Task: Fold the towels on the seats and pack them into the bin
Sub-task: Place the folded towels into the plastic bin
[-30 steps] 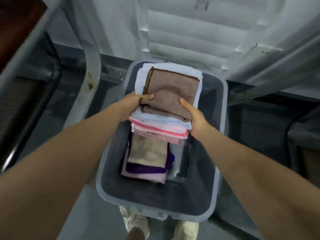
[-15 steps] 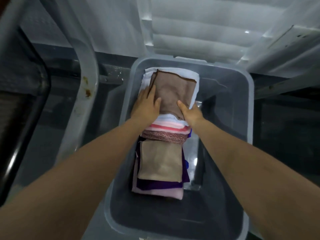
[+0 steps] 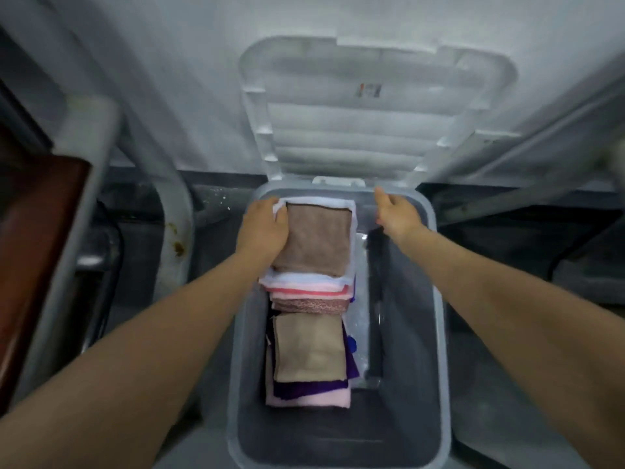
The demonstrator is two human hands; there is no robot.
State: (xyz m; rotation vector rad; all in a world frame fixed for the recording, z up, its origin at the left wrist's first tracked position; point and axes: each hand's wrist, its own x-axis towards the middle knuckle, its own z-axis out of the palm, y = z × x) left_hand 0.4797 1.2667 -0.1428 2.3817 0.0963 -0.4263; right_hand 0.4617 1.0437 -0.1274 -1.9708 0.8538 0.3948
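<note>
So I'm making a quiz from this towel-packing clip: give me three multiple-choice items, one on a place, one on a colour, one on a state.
1. Where is the towel stack?
A far left of the bin
B near right of it
C outside it

2. What colour is the top towel?
A green
B brown
C yellow

3. What is the right hand doing?
A gripping a towel
B holding nothing
C holding the lid

Answers: A, the stack sits in that corner; B, it shows brown; B, it hovers empty while the left hand rests on the stack.

towel stacks (image 3: 313, 265) in bin (image 3: 439, 333), lid (image 3: 372, 106) behind
</note>
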